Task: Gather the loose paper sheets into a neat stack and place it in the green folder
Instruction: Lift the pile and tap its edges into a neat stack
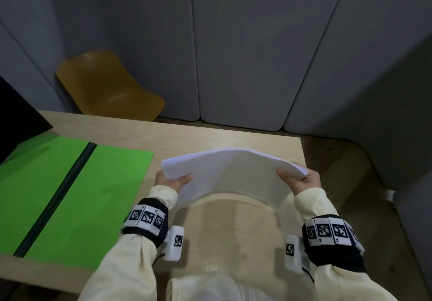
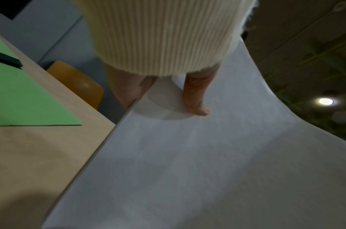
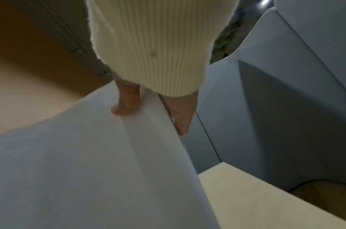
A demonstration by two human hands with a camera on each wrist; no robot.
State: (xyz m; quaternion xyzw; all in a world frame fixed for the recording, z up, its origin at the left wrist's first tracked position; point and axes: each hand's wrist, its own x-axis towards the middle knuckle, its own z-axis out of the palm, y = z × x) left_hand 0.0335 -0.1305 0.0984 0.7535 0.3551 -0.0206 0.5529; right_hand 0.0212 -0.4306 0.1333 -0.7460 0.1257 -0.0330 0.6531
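A white paper stack (image 1: pixel 231 174) hangs above the table, bowed upward in the middle. My left hand (image 1: pixel 174 180) pinches its left edge, thumb on top and fingers beneath. My right hand (image 1: pixel 298 180) pinches the right edge the same way. In the left wrist view the thumb (image 2: pixel 197 99) presses the paper stack (image 2: pixel 187 162) from above. In the right wrist view the thumb (image 3: pixel 127 102) lies on the paper stack (image 3: pixel 89 162) and the fingers run under its edge. The green folder (image 1: pixel 70 193) lies open and flat on the table to the left, a dark spine down its middle.
The light wooden table (image 1: pixel 233 230) ends just right of the stack. An orange chair (image 1: pixel 105 85) stands behind the far edge. A black panel (image 1: pixel 16 118) overhangs the folder's far left corner. Grey padded walls surround the desk.
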